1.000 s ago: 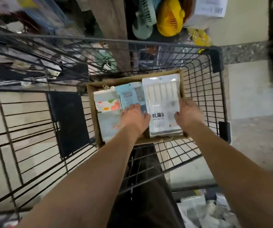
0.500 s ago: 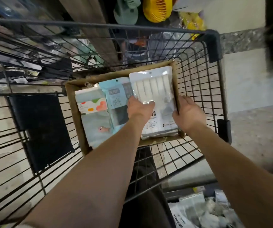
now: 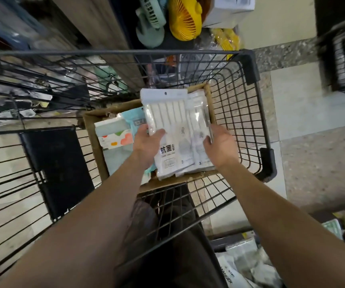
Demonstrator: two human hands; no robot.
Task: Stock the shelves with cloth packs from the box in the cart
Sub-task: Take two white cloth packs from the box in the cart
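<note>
Gripping a stack of white cloth packs (image 3: 168,129) from both sides, left hand (image 3: 146,142) and right hand (image 3: 219,145) pinch it above the box (image 3: 93,140), probably to carry several packs together.

- Shopping cart (image 3: 248,104): dark metal wire, matt.
- Box (image 3: 93,132): brown cardboard, dull.
- White cloth pack (image 3: 167,121): glossy clear plastic wrap.
- Yellow fan (image 3: 185,19) at 12 o'clock: smooth plastic.
</note>
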